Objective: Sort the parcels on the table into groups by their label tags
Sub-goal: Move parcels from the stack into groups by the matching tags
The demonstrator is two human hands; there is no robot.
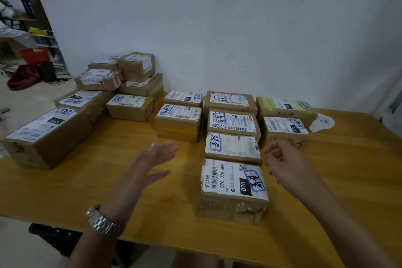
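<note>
Cardboard parcels with white labels lie in groups on a yellow wooden table (134, 183). A column of several runs down the middle; the nearest parcel (233, 189) reads 070-070-A80. Behind it lies another parcel (232, 147). A pair (179, 122) sits left of the column, and two more (285, 126) sit to its right. A stacked pile (121, 85) fills the far left corner, and a large parcel (47, 135) lies at the left edge. My left hand (150, 167) hovers with straight fingers left of the nearest parcel. My right hand (287, 163) hovers to its right, fingers loosely curled, holding nothing.
A white wall stands right behind the table. A white paper scrap (322, 123) lies at the far right. Beyond the table's left end are a red bin (34, 55), a dark red bag (24, 77) and shelving on the floor.
</note>
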